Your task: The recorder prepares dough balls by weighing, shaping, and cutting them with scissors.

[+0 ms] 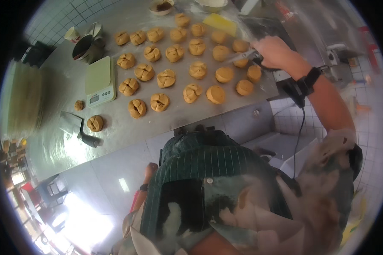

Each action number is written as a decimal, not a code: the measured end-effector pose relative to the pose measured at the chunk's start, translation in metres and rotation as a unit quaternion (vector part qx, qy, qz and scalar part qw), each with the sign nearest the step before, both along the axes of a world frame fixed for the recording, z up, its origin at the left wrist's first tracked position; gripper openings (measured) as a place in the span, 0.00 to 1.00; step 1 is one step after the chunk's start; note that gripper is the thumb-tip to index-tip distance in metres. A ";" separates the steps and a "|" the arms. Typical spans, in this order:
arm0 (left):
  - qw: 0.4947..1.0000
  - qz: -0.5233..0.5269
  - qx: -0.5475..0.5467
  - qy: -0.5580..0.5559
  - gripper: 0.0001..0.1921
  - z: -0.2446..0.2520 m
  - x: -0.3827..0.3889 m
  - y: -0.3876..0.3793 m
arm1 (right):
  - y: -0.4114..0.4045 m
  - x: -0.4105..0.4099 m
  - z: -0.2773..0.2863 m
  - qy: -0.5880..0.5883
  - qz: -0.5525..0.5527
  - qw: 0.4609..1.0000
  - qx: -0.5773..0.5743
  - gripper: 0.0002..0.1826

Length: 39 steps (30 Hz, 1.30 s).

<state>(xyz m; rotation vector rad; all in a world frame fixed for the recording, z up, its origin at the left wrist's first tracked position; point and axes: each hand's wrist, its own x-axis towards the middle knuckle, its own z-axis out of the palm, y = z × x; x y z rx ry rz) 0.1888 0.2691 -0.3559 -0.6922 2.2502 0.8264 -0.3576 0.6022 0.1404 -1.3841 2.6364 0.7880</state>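
Observation:
My right hand [269, 51] grips dark-handled scissors [242, 56], whose blurred blades lie over the dough balls at the right of the metal table. Near the blades are round, uncut dough balls [221, 53]. Farther left stand several dough balls with cross-shaped cuts on top [175, 53], in loose rows. My left hand [151, 169] hangs low beside the green striped apron, away from the table; its fingers are too small and partly hidden to read.
A digital kitchen scale [99, 79], a metal pitcher [88, 49] and a dough scraper [72, 122] lie on the table's left. A yellow plastic scraper [220, 24] and a bowl of dark filling [161, 7] are at the far side. A sink [284, 149] sits below right.

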 end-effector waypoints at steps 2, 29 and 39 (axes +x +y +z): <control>0.996 0.089 0.011 -0.014 0.11 -0.045 0.043 0.016 | -0.007 0.014 -0.002 -0.044 -0.084 0.995 0.037 0.29; 0.993 0.013 0.113 0.027 0.12 -0.068 0.028 -0.004 | 0.063 0.056 -0.029 -0.225 -0.352 0.907 -0.051 0.29; 0.965 -0.257 0.025 0.044 0.12 -0.060 -0.041 0.005 | 0.010 0.066 -0.029 -0.329 -0.479 0.813 0.032 0.30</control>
